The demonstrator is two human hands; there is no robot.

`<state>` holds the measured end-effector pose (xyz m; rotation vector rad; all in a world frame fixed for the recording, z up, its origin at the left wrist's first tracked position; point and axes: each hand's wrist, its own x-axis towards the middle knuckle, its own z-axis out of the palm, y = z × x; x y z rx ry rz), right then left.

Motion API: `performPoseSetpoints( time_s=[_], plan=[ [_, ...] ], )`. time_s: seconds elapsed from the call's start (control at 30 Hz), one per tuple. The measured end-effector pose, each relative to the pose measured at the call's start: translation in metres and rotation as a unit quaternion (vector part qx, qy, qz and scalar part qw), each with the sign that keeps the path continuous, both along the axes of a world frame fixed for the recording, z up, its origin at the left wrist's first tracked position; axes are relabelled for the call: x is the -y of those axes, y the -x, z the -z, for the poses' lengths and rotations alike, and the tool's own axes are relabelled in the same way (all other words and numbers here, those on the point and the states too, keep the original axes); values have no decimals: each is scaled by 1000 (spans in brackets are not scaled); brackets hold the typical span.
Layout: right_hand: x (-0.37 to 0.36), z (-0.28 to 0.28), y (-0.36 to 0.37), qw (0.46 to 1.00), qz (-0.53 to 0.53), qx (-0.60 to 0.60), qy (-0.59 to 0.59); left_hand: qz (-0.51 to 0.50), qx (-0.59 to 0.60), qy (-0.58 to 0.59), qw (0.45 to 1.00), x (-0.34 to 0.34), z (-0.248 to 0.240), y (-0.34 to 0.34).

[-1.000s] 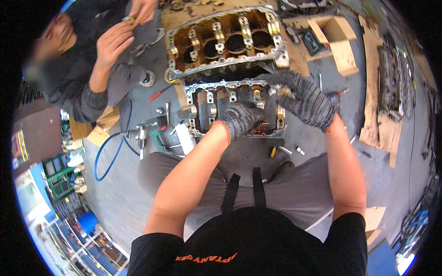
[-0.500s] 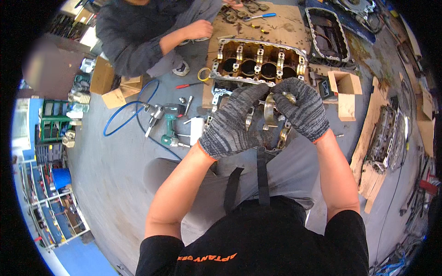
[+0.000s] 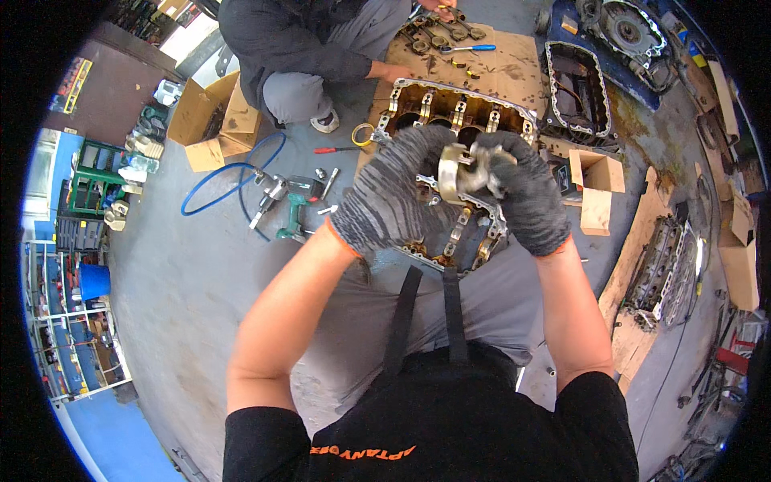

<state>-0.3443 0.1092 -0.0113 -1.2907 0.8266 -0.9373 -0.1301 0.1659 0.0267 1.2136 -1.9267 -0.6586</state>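
Between my hands, above an engine part, is a shiny metal bearing cap (image 3: 451,175) with a curved, band-like inner face. My right hand (image 3: 530,197), in a grey knitted glove, is closed around its right side and slightly blurred. My left hand (image 3: 393,189), gloved alike, has its fingertips at the cap's upper left edge; its thumb stretches out below. Beneath my hands lies a metal engine frame (image 3: 454,237) with crosswise bearing saddles, partly covered by them. Just beyond stands an engine block (image 3: 474,96) with brown-stained insides and round bores.
A person (image 3: 289,48) crouches at the far left, one hand by the block. Connecting rods (image 3: 458,30) and a blue-handled ratchet (image 3: 474,48) lie on cardboard. An oil pan (image 3: 578,88) and an opened box (image 3: 598,181) are right; a cordless driver (image 3: 293,213) and blue hose (image 3: 193,210) left.
The bearing cap has moved up and left and turned, showing its curved face. My left thumb remains spread. The other person's hand has moved to the block's edge.
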Motion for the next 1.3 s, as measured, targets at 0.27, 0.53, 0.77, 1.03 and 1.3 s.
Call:
performPoseSetpoints(
  time_s=[0.27, 0.53, 0.77, 1.03, 1.3],
  plan=[
    [4, 3, 17, 986, -28, 140, -86, 54, -127, -104, 985, 28, -3, -12],
    [17, 43, -1, 945, 47, -130, 295, 34, -69, -45, 996, 24, 9, -33],
    [24, 52, -35, 777, 143, -341, 510, 14, -130, -46, 990, 8, 7, -47],
    [-7, 2, -62, 966, 150, -124, 169, -1, -97, -17, 995, -9, 6, -51],
    [-19, -47, -51, 816, -111, -275, 497, 17, -119, 11, 993, -9, 2, -55]
  ],
)
